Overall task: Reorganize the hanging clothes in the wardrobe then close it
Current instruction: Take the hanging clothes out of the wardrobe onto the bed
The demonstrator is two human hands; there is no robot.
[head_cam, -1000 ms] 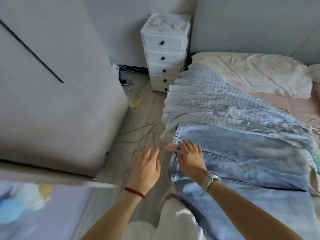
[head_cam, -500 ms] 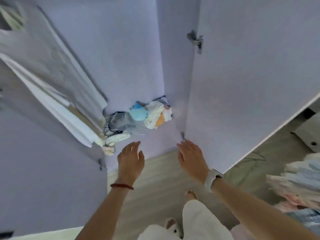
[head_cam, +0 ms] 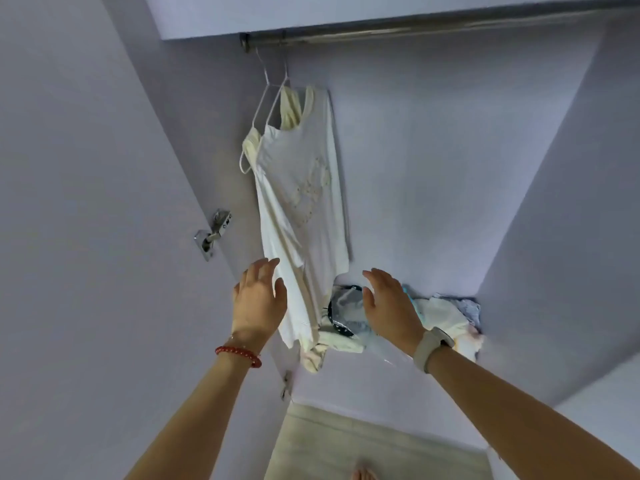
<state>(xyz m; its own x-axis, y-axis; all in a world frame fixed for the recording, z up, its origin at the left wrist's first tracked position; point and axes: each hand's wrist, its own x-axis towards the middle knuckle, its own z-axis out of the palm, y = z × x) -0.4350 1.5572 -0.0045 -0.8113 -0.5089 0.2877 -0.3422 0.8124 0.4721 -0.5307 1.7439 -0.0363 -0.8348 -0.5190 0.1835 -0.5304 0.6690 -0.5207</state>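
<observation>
An open wardrobe (head_cam: pixel 433 150) with pale lilac walls is seen from the front and slightly from below. A metal rail (head_cam: pixel 415 27) is fixed across the top of the frame, and two thin wire hangers (head_cam: pixel 273 95) are hooked on its left end. A white sleeveless garment (head_cam: pixel 301 209) is hung from them in the upper centre of the frame, with a cream-coloured piece showing behind its neckline, and its hem reaches down to the middle of the frame. The left hand (head_cam: pixel 258 301) is raised just left of the hem, with the fingers spread and relaxed, and nothing is grasped by it; a red bead bracelet (head_cam: pixel 239 355) is worn on its wrist. The right hand (head_cam: pixel 389 306) is held to the right of the hem, also released and holding nothing, with a pale watch (head_cam: pixel 431 348) on the wrist. Behind it, a heap of folded clothes (head_cam: pixel 446 320) is lying on the wardrobe floor at centre right. A metal hinge (head_cam: pixel 213 233) is seen on the left door.
</observation>
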